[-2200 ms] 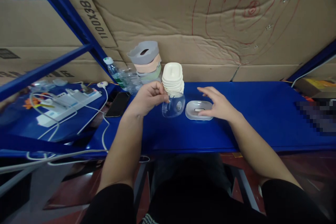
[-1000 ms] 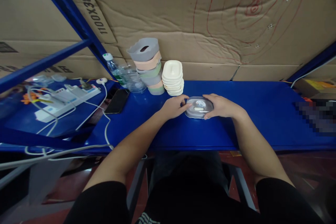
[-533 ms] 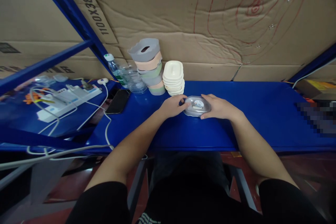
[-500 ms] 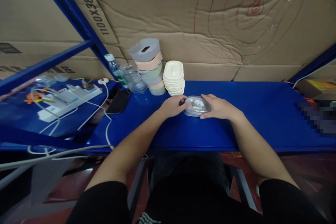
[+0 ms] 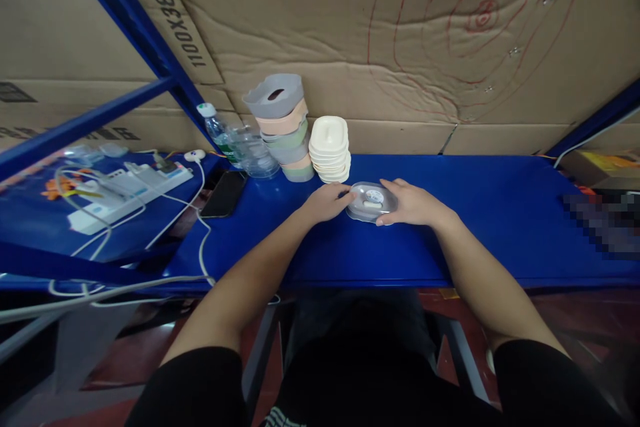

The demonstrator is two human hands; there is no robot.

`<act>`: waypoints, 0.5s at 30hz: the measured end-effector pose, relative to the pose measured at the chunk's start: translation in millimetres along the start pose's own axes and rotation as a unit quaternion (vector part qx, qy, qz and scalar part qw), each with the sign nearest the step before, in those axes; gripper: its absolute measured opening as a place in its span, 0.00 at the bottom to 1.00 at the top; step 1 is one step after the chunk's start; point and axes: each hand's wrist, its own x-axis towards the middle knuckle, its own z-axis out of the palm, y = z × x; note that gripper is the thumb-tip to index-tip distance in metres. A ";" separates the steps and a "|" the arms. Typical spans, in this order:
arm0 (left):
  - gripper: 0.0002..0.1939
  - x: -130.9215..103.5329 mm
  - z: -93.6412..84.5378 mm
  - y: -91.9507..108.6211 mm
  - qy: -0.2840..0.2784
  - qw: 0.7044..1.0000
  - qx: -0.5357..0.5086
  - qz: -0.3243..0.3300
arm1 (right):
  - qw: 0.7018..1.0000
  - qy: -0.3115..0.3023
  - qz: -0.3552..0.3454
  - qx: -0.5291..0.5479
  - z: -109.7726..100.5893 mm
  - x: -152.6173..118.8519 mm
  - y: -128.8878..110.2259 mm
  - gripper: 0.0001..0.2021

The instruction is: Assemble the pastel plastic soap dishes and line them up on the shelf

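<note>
A small rounded container (image 5: 361, 211) with a clear plastic top and a round white label lies on the blue table in front of me. My left hand (image 5: 327, 203) holds its left edge, thumb on the top and fingers bent at the side. Around the right end my right hand (image 5: 411, 204) is wrapped, thumb at the near side and fingers at the far side. Just behind the left hand stands a stack of cream-coloured lids (image 5: 330, 137). Beside it rises a tall stack of pastel tubs (image 5: 280, 127) in grey, peach and green.
Left of the tubs are clear plastic containers (image 5: 257, 159) and a water bottle (image 5: 219, 132). A black phone (image 5: 224, 193) lies near a white power strip (image 5: 130, 195) with trailing cables. Cardboard (image 5: 300, 13) lines the back, and blue posts (image 5: 130, 20) frame the table.
Both hands and the container sit very slightly further left in the picture; the whole view has shifted a little too. The grip on the container looks the same.
</note>
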 end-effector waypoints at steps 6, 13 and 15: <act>0.23 -0.7 -0.1 0.3 -0.015 1.000 0.002 0.013 | 1.000 -0.003 0.007 -0.004 0.2 -0.4 -1.2 0.61; 0.23 4.9 2.7 -8.3 -0.039 0.998 -0.030 0.036 | 0.998 0.015 -0.058 0.029 14.3 4.8 2.8 0.62; 0.23 5.8 4.6 -11.2 -0.045 0.997 -0.043 0.044 | 0.996 0.023 -0.088 0.019 16.9 6.6 1.1 0.61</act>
